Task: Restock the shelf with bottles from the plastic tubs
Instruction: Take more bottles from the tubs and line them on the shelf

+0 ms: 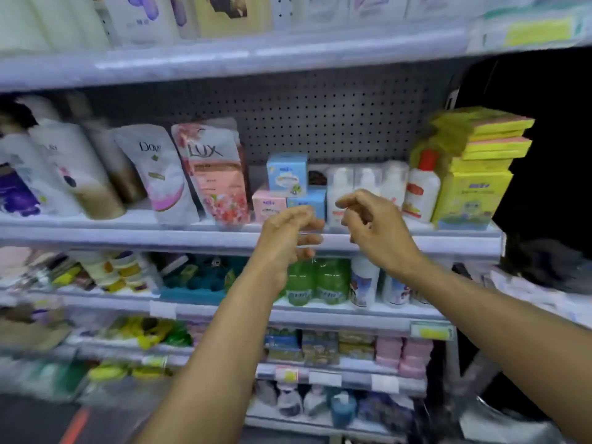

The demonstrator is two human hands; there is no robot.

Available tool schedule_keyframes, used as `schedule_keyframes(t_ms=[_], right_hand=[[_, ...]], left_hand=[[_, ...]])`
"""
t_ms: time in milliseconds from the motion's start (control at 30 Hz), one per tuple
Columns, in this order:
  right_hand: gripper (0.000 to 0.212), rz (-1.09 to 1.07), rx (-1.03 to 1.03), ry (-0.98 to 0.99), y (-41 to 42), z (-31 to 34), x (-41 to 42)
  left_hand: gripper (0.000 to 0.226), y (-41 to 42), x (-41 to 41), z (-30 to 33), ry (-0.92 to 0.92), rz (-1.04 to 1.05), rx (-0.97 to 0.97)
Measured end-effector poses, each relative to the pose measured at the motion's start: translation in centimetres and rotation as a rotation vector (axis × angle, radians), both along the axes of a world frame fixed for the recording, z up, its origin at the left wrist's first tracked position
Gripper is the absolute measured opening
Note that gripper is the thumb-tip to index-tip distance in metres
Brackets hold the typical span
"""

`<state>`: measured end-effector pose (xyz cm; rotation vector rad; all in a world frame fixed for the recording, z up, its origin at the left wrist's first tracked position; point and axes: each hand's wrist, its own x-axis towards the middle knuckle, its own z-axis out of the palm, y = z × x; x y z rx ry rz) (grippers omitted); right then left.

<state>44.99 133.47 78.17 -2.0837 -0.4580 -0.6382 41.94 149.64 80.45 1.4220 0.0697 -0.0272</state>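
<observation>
shelf point(224, 233) with refill pouches point(192, 174), small boxes point(286, 174), white bottles point(368, 184)

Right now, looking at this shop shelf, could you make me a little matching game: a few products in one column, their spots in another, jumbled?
Things:
1. pink LUX refill pouch
2. white bottle with a red cap
3. pair of green bottles
4. light blue carton on top of two small boxes

Places:
A. one shelf lower, below the hands
B. right beside the white Dove pouch
C. next to the yellow boxes at the right end
D. just above the left hand

Pairs: 1-B, 2-C, 3-A, 4-D
</observation>
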Motion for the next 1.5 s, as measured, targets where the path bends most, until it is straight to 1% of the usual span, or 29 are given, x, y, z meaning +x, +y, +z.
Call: schedule_keyframes(t_ms=[67, 167, 333, 467, 533, 633, 733, 833, 933, 967, 1033, 1133, 1200, 1300, 1400, 1467, 1500], right_hand=[[0.018, 0.016, -0.016, 0.131, 0.9, -3.6, -0.1], [0.017, 0.012, 0.020, 0.307, 2.3, -8.6, -0.6], [0.018, -0.004, 0.059, 0.547, 6.3, -18.1, -2.0], [0.011, 0.027, 0.038, 0.767, 8.4, -25.3, -3.8], [0.016, 0.040, 0.054, 0.871, 9.0, -29.9, -5.0], [0.017, 0.011, -0.005, 0.990, 8.8, -36.2, -6.9], [0.022, -0.027, -0.056, 1.092, 8.5, -42.7, -8.3], [0.028, -0.033, -0.128, 1.174, 8.8, -49.4, -9.5], [0.021, -0.075, -0.175, 1.217, 9.2, -56.5, -9.9], [0.019, -0.096, -0.176, 1.234, 9.4, -59.3, -10.2], [0.016, -0.125, -0.178, 1.279, 9.8, -62.7, -10.1], [0.015, -0.095, -0.179, 1.305, 10.0, -69.5, -10.1], [0.016, -0.101, -0.120, 1.348, 10.2, -72.8, -9.9], [0.033, -0.145, -0.111, 1.392, 10.7, -77.5, -9.6], [0.040, -0.208, -0.143, 1.393, 11.9, -80.5, -8.4], [0.051, -0.197, -0.193, 1.384, 12.6, -82.2, -7.7], [0.052, -0.186, -0.208, 1.375, 12.7, -82.8, -7.2]], left_hand=[[0.010, 1.6, 0.1, -2.9, 0.107, -0.010, -0.006], [0.008, 4.2, -0.1, -7.7, 0.256, 0.002, 0.006], [0.009, 8.6, -0.8, -16.7, 0.479, 0.020, 0.026], [0.010, 11.7, -1.7, -25.0, 0.653, 0.026, 0.030], [0.008, 12.8, -2.4, -29.6, 0.752, 0.034, 0.031], [0.009, 13.6, -3.6, -36.2, 0.871, 0.066, 0.035], [0.016, 13.9, -4.7, -42.3, 0.967, 0.046, 0.048], [0.015, 14.3, -5.9, -48.1, 1.032, 0.073, 0.039], [0.015, 14.8, -6.5, -54.6, 1.101, 0.095, 0.061], [0.015, 15.0, -6.9, -57.5, 1.122, 0.104, 0.061], [0.014, 15.3, -7.2, -61.2, 1.173, 0.119, 0.058], [0.016, 15.2, -8.2, -68.2, 1.218, 0.101, 0.081], [0.022, 15.2, -8.5, -72.3, 1.232, 0.062, 0.108], [0.020, 14.9, -9.2, -77.6, 1.196, -0.013, 0.182], [0.009, 14.5, -8.8, -81.5, 1.137, -0.046, 0.235], [0.017, 14.1, -8.1, -83.9, 1.117, -0.043, 0.222], [0.029, 13.9, -7.7, -84.7, 1.103, -0.047, 0.204]])
